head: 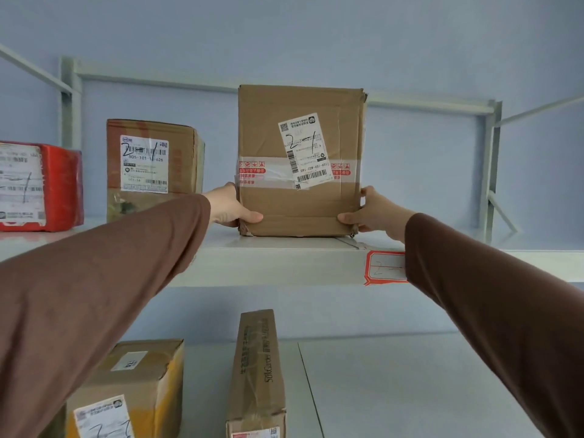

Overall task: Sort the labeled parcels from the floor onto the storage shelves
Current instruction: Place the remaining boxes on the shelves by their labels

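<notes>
Pale-blue wall (316,33) — white shelf (268,263) — taped parcel (300,197)

The red plastic-wrapped parcel (41,188) is cut off at the left edge; a brown sleeve (493,298) hides part of the red-bordered shelf tag (384,268).

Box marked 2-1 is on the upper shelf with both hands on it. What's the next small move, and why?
Probably slide the tall box a little deeper, then let go. Its base already rests on the upper shelf, near the front edge. The left hand and right hand grip its lower corners. Its 2-1 mark seems to match the red-edged shelf tag, so the slot looks right.
</notes>
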